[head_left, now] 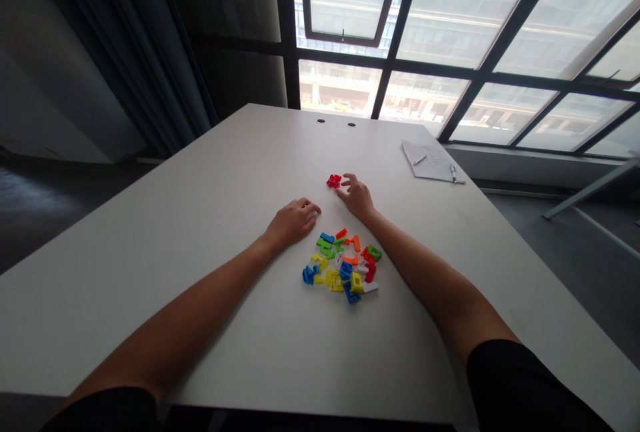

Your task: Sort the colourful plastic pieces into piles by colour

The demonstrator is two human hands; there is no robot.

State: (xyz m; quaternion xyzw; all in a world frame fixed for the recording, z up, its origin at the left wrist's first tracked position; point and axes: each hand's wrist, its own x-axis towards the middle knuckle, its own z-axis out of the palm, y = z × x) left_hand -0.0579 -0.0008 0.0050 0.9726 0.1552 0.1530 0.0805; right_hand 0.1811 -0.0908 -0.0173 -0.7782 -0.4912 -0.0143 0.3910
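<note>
A small cluster of red plastic pieces (334,181) sits on the white table beyond the larger pile. My right hand (357,197) is just to the right of that cluster, thumb and fingers apart and nothing visible between them. Lower and to the left, my left hand (294,221) rests on the tabletop with its fingers loosely bent and holds nothing that I can see. Between my forearms lies a loose heap of plastic toy pieces, among them blue pieces (309,275), yellow pieces (333,280), green pieces (374,253) and orange pieces (355,243).
The white table (240,172) stretches toward large windows (450,12). Written paper (430,155) with two pens lies near its right edge. Two round cable holes are at the far edge. A dark curtain (140,39) hangs at left; a metal frame (590,189) stands at right.
</note>
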